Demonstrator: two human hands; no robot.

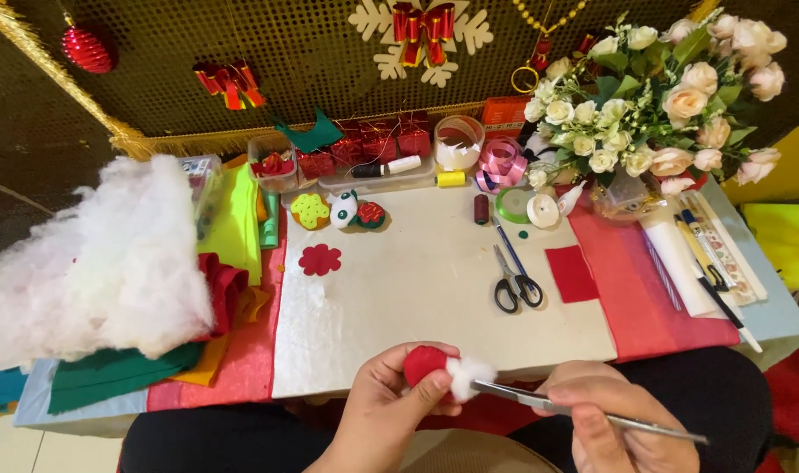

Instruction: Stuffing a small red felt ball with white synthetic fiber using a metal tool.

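My left hand (pixel 384 405) holds a small red felt pouch (pixel 424 363) with white stuffing (pixel 466 377) bulging out of its open side. My right hand (pixel 611 419) grips metal tweezers (pixel 540 401) whose tip touches the white stuffing. Both hands are at the near edge of the cream work mat (pixel 417 289), above my lap.
Scissors (pixel 515 285), a red felt square (pixel 571 273) and a red felt flower (pixel 320 259) lie on the mat. A big heap of white stuffing (pixel 102 254) and felt sheets sit at left. Ribbon rolls, thread spools, small felt figures and a bouquet (pixel 654 96) line the back.
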